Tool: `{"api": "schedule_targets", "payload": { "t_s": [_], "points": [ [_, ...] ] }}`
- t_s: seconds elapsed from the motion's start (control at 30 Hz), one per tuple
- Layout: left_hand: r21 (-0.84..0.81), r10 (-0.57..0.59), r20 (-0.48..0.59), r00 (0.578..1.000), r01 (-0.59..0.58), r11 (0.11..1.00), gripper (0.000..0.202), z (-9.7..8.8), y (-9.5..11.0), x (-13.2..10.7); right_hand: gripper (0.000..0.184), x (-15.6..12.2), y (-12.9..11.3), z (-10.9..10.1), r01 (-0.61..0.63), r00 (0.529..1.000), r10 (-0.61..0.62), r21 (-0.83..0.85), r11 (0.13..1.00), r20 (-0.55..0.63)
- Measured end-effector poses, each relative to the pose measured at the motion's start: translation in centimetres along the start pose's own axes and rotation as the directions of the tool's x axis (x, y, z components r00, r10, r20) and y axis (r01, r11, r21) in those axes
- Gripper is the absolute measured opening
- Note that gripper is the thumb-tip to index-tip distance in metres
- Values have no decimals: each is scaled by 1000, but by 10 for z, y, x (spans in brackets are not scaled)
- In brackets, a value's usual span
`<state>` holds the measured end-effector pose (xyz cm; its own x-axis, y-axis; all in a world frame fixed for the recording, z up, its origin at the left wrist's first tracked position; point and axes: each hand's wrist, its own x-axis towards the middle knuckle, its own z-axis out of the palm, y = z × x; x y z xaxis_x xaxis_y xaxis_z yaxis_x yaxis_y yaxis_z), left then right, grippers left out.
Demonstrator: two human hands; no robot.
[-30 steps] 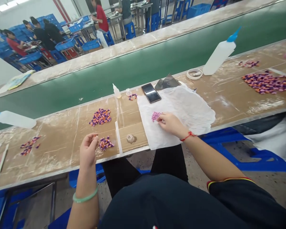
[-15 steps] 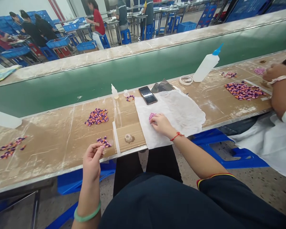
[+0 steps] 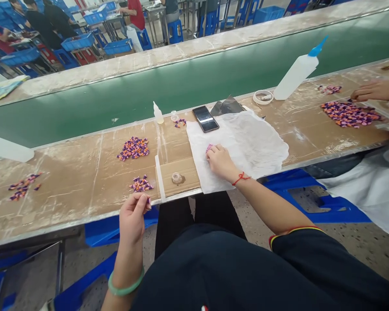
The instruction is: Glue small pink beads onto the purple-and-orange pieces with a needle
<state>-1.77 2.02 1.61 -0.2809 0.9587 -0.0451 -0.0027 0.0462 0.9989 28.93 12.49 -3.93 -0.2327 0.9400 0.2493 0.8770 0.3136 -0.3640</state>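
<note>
My left hand (image 3: 132,217) is closed at the table's front edge, pinching a small purple piece (image 3: 148,201) between thumb and fingertips. Just beyond it lies a small heap of purple, orange and pink pieces (image 3: 141,184). On a white cloth (image 3: 259,138), my right hand (image 3: 222,163) rests with its fingers bunched at a little pile of pink-and-white bits (image 3: 209,148). Its fingertips are partly hidden, so what they pinch cannot be made out. A small round pot (image 3: 176,177) stands on cardboard between the hands.
A larger purple-orange heap (image 3: 132,148), a dropper bottle (image 3: 157,113), a phone (image 3: 205,119) and a tape roll (image 3: 263,97) lie farther back. A white bottle with a blue nozzle (image 3: 296,77) leans behind. At right, a co-worker's hand (image 3: 372,90) is over another heap (image 3: 350,114).
My left hand has drawn back slightly from the small heap, with the purple piece now showing in its pinch. My right hand stays at the pink pile. The view has tilted down.
</note>
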Motion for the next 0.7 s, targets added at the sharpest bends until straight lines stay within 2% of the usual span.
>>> {"api": "schedule_targets", "payload": {
  "t_s": [0.07,0.13,0.23,0.33,0.5,0.7],
  "points": [
    [81,34,67,997,-39,996,30,6,3,-1,15,-5,-8,-6,54,999,-53,41,998,-13],
    [165,73,188,979,-105,981,27,17,9,-2,15,-12,-22,-18,134,991,-133,105,985,-15],
    [212,126,373,919,-217,953,24,40,20,-1,14,-23,-50,-42,293,956,-289,234,927,-52],
    [168,130,480,868,-236,957,20,61,29,2,14,-29,-76,-61,444,896,-416,330,833,-157],
    [128,102,538,837,-200,971,21,77,34,5,16,-30,-94,-69,521,852,-483,236,820,-204],
    [159,71,518,853,-177,971,20,81,31,6,20,-29,-96,-66,548,833,-525,137,825,-173]
  ]
}}
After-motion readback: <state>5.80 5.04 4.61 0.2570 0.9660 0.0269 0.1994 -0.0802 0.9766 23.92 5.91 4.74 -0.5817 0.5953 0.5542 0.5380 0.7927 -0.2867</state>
